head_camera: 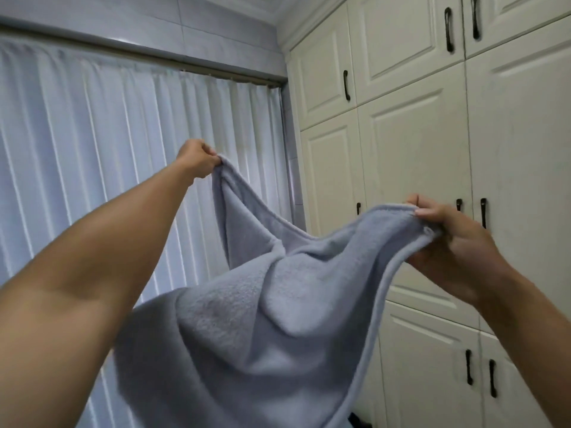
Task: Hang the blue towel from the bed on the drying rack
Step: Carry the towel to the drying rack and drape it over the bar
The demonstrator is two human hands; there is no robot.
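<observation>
Both hands were clamped on the blue towel (278,304), up in the air, top edge sagging between them: left hand (199,160) higher and farther out, right hand (448,239) lower and nearer. No drying rack in view.

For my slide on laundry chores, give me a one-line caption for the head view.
Both hands, left hand and right hand, hold the blue towel up before white curtains.

Wardrobe (432,149) right, curtain (92,134) left.
</observation>
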